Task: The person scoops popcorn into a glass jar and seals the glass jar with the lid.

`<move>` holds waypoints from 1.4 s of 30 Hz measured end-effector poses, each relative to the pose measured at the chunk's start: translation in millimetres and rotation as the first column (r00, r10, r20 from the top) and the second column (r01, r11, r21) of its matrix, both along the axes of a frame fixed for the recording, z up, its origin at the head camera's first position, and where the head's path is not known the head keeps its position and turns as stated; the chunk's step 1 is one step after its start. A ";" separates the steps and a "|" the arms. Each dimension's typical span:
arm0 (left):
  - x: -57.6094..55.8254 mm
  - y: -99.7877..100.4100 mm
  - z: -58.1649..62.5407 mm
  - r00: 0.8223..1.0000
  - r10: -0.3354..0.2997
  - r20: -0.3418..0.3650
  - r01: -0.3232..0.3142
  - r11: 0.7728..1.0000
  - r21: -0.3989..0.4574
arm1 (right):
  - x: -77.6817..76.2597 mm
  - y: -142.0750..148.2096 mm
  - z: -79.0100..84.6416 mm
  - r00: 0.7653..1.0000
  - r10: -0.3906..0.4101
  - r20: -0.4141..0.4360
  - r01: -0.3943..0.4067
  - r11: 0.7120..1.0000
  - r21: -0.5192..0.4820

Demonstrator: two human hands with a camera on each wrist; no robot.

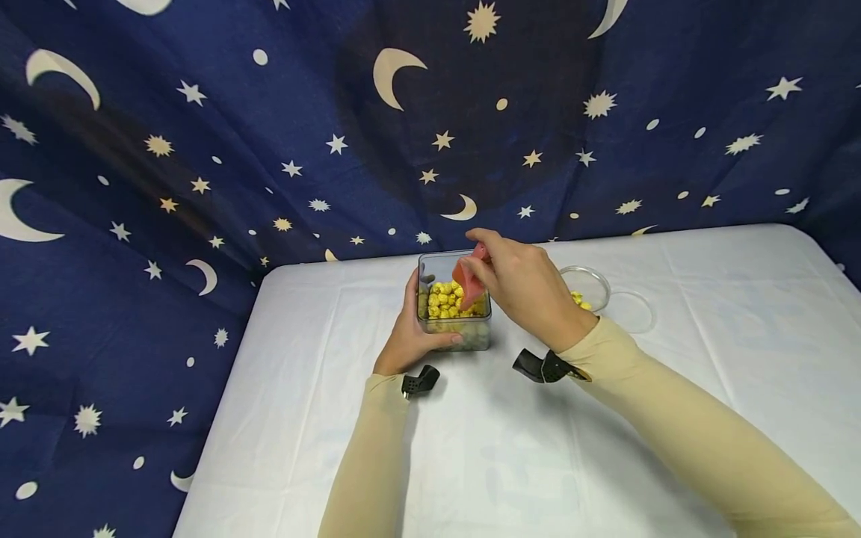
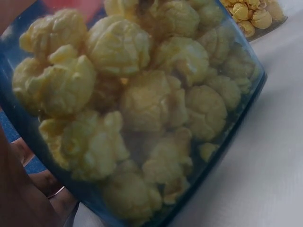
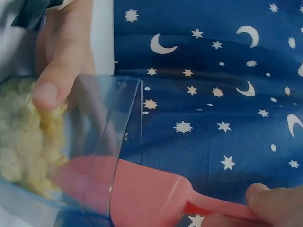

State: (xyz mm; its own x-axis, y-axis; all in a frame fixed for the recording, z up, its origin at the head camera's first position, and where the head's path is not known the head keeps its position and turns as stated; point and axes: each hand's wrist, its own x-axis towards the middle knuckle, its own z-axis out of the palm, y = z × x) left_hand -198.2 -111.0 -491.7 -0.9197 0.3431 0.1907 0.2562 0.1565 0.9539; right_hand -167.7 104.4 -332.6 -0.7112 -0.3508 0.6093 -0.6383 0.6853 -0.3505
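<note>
A clear square container (image 1: 440,263) holds yellow popcorn (image 1: 442,300), with bare wall showing above the popcorn. My left hand (image 1: 406,336) grips it from the left, thumb across the near wall and fingers round the far side. In the right wrist view the left thumb (image 3: 49,94) presses on the clear wall. From the right, my right hand (image 1: 528,288) pinches the handle of a pink scoop (image 3: 147,194). The scoop points down through the container's mouth, its tip at the popcorn. Close up, the left wrist view shows popcorn (image 2: 147,101) behind the clear wall.
A clear round container (image 1: 608,288) with some popcorn (image 1: 580,300) stands right of my right hand, partly hidden by it. Beside it lies a clear round lid (image 1: 651,317). A white cloth (image 1: 498,463) covers the table; a blue star-patterned curtain (image 1: 303,112) hangs behind.
</note>
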 end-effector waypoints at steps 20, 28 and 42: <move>-0.2 -0.1 -0.7 1.000 -0.001 0.011 0.001 1.000 0.017 | -7.7 -25.7 -13.2 0.985 0.038 -0.171 0.017 0.951 0.309; 0.5 0.3 0.1 1.000 0.008 0.022 -0.009 1.000 0.020 | -14.3 -21.6 -13.0 0.999 0.054 -0.004 -0.052 0.976 0.209; 0.7 -0.8 -0.6 1.000 0.013 0.017 -0.013 1.000 0.018 | -7.1 -21.1 -29.0 0.956 0.160 -0.245 -0.056 0.922 0.384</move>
State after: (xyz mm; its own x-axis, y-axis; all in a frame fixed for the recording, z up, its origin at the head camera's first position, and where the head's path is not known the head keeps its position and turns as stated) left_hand -197.5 -111.7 -492.2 -0.9272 0.3278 0.1815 0.2385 0.1428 0.9606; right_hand -174.7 83.3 -361.6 -0.4849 -0.6527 0.5822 -0.7496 0.6530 0.1077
